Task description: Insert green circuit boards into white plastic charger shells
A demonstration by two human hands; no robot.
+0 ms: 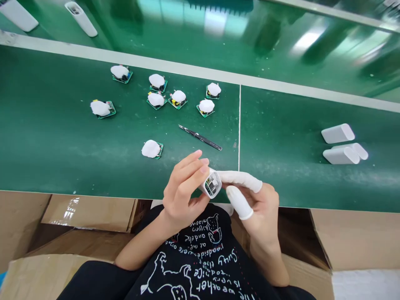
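My left hand [186, 185] is closed around a white plastic casing [213, 183], whose open end faces me. Inside the casing part of a green circuit board and a pale filling can be seen. White finger cots cover the thumb and a finger of my right hand [250, 200]. Its covered finger reaches to the casing's right edge, while the thumb stands apart with nothing between them. Beyond my hands, black tweezers [200, 137] lie on the green table. To the left is a small circuit board topped with a white blob [151, 148].
Several more white-topped circuit boards [156, 99] are spread over the table's far left half. Three white casings [340, 156] lie at the right. Past a pale rail [187, 68] is a glossy green surface with two white casings [81, 18]. Cardboard boxes [90, 212] stand below the near edge.
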